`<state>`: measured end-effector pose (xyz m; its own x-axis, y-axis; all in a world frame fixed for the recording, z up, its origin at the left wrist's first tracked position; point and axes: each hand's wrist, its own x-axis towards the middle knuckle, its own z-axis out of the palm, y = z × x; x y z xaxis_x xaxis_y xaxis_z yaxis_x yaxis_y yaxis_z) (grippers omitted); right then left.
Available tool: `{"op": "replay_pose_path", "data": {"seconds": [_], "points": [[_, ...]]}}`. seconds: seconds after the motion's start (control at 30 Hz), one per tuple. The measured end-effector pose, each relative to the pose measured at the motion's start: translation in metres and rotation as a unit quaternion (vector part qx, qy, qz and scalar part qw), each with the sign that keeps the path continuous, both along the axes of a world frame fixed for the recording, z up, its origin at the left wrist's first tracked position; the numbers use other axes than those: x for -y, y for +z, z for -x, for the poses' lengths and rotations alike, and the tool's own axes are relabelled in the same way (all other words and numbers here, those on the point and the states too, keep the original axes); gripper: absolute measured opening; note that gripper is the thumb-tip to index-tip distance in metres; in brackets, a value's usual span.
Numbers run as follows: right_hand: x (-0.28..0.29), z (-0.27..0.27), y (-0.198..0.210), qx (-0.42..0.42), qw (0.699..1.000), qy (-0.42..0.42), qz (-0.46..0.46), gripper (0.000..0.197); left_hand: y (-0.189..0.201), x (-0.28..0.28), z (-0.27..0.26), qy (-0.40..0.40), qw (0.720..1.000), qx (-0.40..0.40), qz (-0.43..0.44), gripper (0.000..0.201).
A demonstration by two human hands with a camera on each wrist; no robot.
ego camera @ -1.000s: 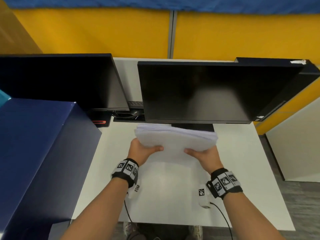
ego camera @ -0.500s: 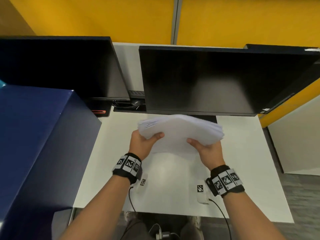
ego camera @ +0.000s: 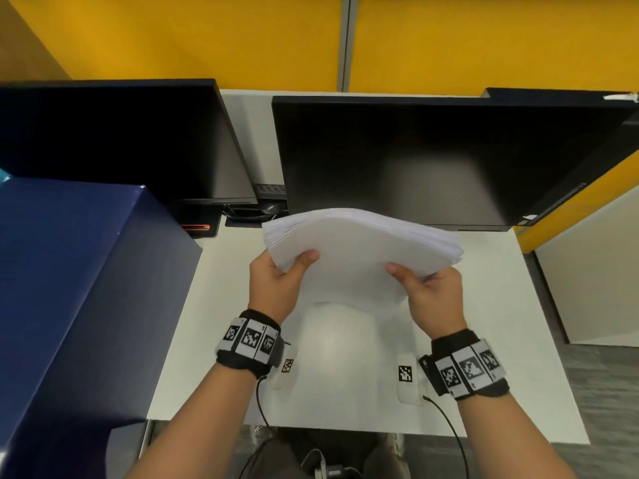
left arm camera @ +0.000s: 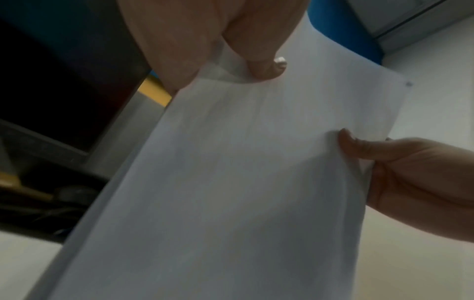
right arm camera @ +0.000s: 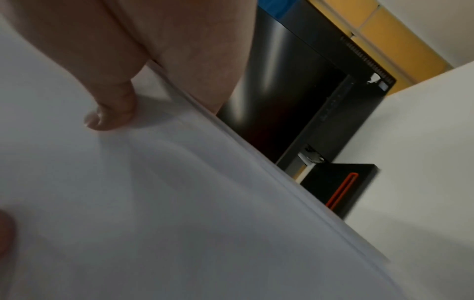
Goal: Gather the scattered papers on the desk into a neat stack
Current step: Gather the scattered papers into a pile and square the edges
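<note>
Papers, a thick white stack [ego camera: 359, 250], hung above the white tabltop [ego camera: 345, 357] before the black monitor [ego camera: 432, 157]; I held my left hand [ego camera: 276, 285] and right hand [ego camera: 430, 297] clamped on its near corners, long axis running left-right, equally close.

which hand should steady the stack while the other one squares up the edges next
Probably the left hand: its thumb lies over a near corner of the paper stack, beside the more fanned left edge. The right hand grips the opposite corner likewise, so it's a close call.
</note>
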<state>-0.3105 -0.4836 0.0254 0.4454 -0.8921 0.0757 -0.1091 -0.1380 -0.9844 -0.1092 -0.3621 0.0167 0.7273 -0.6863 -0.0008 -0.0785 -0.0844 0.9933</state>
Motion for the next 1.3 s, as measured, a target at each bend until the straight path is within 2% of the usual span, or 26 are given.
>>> {"op": "replay_pose_path", "data": {"seconds": [0.07,0.13,0.23,0.27,0.33,0.4,0.43,0.5,0.57,0.7,0.8,0.87,0.9,0.93,1.03,1.1,1.2,1.3], "points": [[0.002,0.001,-0.001,-0.002,1.0,0.001,0.007,0.036,-0.001,-0.002,0.001,0.002,1.0,0.008,0.009,0.03],[0.002,0.002,-0.015,-0.039,0.999,0.006,-0.014,0.034,-0.012,-0.003,0.005,0.002,1.0,-0.001,-0.012,0.027],[-0.001,0.001,-0.031,-0.085,0.996,-0.017,-0.034,0.028,-0.017,-0.001,0.011,0.019,0.999,-0.015,-0.029,0.046],[-0.002,0.0,-0.031,-0.083,0.996,-0.025,-0.036,0.029,-0.011,0.0,0.013,0.028,0.999,-0.018,-0.01,0.055],[-0.005,-0.001,-0.023,-0.035,0.998,-0.028,-0.043,0.047,0.004,0.004,0.018,0.043,0.998,-0.019,0.039,0.063],[-0.008,-0.003,-0.012,0.039,0.997,-0.037,-0.054,0.059,0.023,0.01,0.023,0.079,0.994,-0.019,0.078,0.049],[-0.009,-0.006,-0.005,0.064,0.995,-0.052,-0.058,0.057,0.029,0.014,0.024,0.103,0.991,-0.015,0.082,0.039],[-0.01,-0.013,0.009,0.087,0.99,-0.093,-0.061,0.035,0.036,0.021,0.024,0.139,0.987,-0.01,0.079,0.022],[-0.008,-0.02,0.019,0.081,0.988,-0.122,-0.058,0.018,0.039,0.025,0.023,0.144,0.986,-0.018,0.081,0.015],[0.001,-0.028,0.028,0.087,0.982,-0.143,-0.09,0.029,0.041,0.026,0.019,0.125,0.989,0.008,0.076,0.008],[0.003,-0.024,0.027,0.116,0.983,-0.112,-0.085,0.031,0.037,0.02,0.015,0.086,0.992,0.012,0.095,0.022],[0.006,-0.017,0.022,0.082,0.994,-0.059,-0.052,0.041,0.028,0.014,0.009,0.026,0.997,0.025,0.068,0.047],[0.008,-0.014,0.017,0.052,0.997,-0.042,-0.044,0.043,0.022,0.011,0.007,0.005,0.999,0.029,0.042,0.055],[0.009,-0.011,0.013,0.022,0.998,-0.037,-0.04,0.042,0.016,0.01,0.005,-0.002,0.999,0.023,0.024,0.054],[0.013,-0.008,0.002,-0.013,0.998,-0.036,-0.044,0.039,0.007,0.014,0.006,0.022,0.999,-0.027,-0.012,0.026],[0.017,-0.006,-0.004,-0.032,0.998,0.002,-0.052,0.034,0.012,0.017,0.005,0.037,0.999,-0.035,-0.01,0.019],[0.024,0.006,-0.017,-0.079,0.993,0.056,-0.073,0.024,0.023,0.015,-0.014,0.099,0.991,-0.078,0.053,0.015],[0.025,0.018,-0.025,-0.083,0.99,0.009,-0.114,0.022,0.027,0.009,-0.036,0.141,0.963,-0.188,0.135,0.007]]}}
